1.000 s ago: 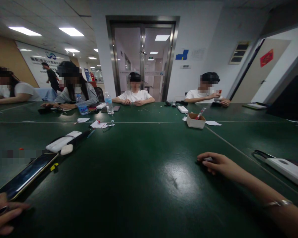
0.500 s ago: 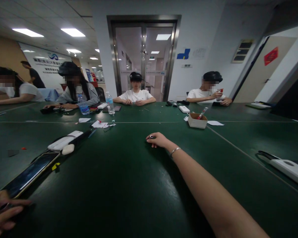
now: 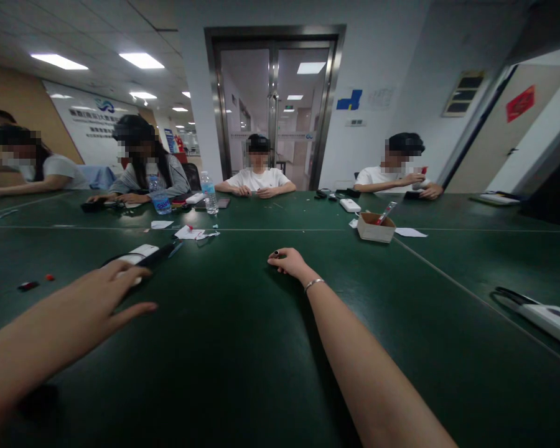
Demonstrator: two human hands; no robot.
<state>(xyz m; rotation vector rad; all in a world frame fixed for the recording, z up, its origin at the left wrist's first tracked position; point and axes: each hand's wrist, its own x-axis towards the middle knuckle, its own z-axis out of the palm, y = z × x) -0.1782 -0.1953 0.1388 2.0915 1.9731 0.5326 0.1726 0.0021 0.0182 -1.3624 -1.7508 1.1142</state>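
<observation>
My right hand [image 3: 288, 261] lies far out on the green table [image 3: 242, 348], arm stretched, a bracelet [image 3: 312, 284] on the wrist. Its fingers are curled, with a small dark round thing at the fingertips that I cannot make out. My left hand [image 3: 105, 291] is stretched forward at the left, fingers spread and holding nothing. It hovers just in front of a white power strip [image 3: 140, 252] and a black cable and covers part of them.
A small cardboard box [image 3: 376, 228] with a red-tipped tool stands at the centre right. Paper scraps [image 3: 190, 233] and two water bottles [image 3: 209, 194] lie further back. Another white power strip [image 3: 548, 316] is at the right edge. Small red bits [image 3: 49, 277] lie left. Several people sit across the table.
My right hand swept from the right side to the table's centre and stayed there. My left hand left the near left corner and reached forward over the phone and white strip.
</observation>
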